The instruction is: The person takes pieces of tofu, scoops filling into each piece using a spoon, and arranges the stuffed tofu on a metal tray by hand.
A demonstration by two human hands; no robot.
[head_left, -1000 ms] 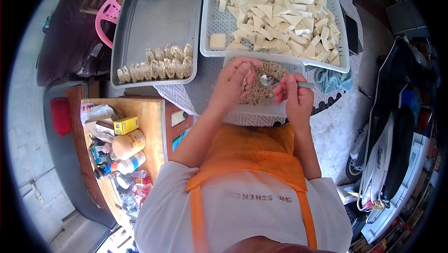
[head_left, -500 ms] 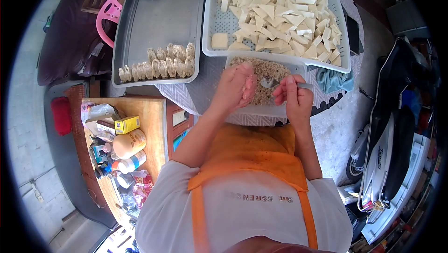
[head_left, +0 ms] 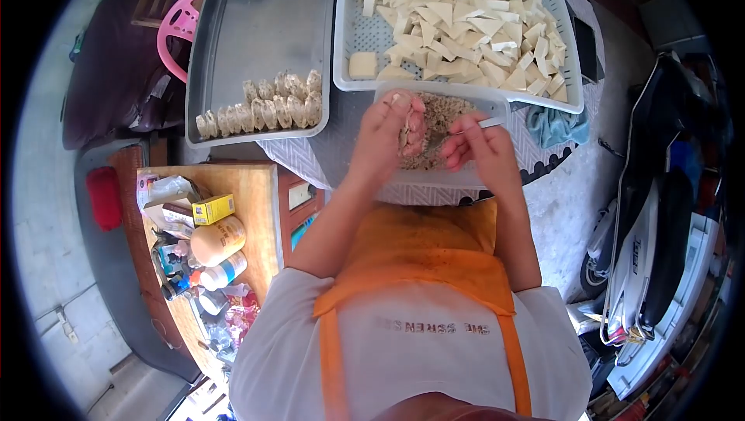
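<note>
Over a plastic tub of crumbly brown filling, both of my hands are at work. My left hand is curled at the tub's left side, its fingers bent inward around something small that they mostly hide. In my right hand is a metal spoon, gripped by its handle. The spoon's bowl end points left, low over the filling and close to my left fingers. Behind the tub, a white perforated tray holds a heap of pale tofu pieces, many of them triangular.
A metal tray on the left carries rows of filled pieces at its near end. A blue-green cloth lies right of the tub. Bottles and boxes crowd a wooden side table. A motorbike stands at the right.
My right hand has shifted slightly down and left, bringing the spoon closer to my left hand. My left hand has turned so that more of its curled fingers show.
</note>
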